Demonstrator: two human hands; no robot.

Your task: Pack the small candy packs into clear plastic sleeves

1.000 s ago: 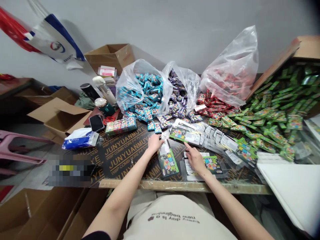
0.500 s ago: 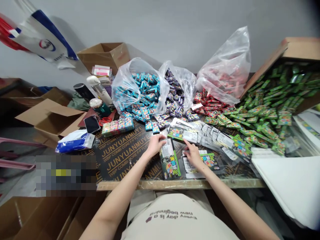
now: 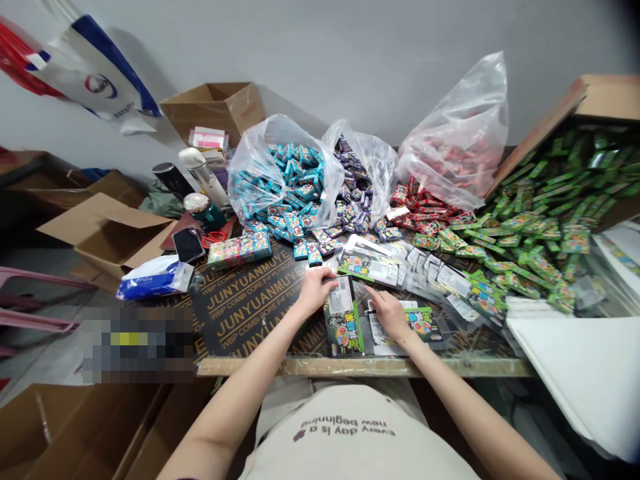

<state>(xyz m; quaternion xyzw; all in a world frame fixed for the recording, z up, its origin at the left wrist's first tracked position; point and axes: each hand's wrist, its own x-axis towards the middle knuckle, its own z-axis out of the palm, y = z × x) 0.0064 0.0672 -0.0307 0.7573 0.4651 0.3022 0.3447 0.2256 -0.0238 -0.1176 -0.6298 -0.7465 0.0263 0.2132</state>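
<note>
My left hand (image 3: 316, 292) is closed, thumb and fingers pinching the upper end of a flat printed packet (image 3: 345, 325) with a white label, black and green artwork and a glossy surface. The packet lies lengthwise towards me near the table edge. Just right of its top, my right hand (image 3: 389, 313) has its index finger stretched out and its thumb apart below. Whether it touches thin clear film there, I cannot make out. Partly under that hand lie more printed packets (image 3: 421, 323). Beyond both hands is a pile of similar packets (image 3: 369, 265).
Clear bags hold small blue boxes (image 3: 303, 170), purple boxes (image 3: 354, 177) and red boxes (image 3: 425, 210). Green boxes (image 3: 530, 233) spill from a carton on the right. To the left are a row of small boxes (image 3: 239, 250), a phone (image 3: 189, 245), bottles (image 3: 204, 177) and a blue-white pack (image 3: 155, 277).
The packet under my left hand has shifted slightly right and straightened, the left hand moving with it. My right index finger has come closer to the packet's top corner. The camera view swayed slightly.
</note>
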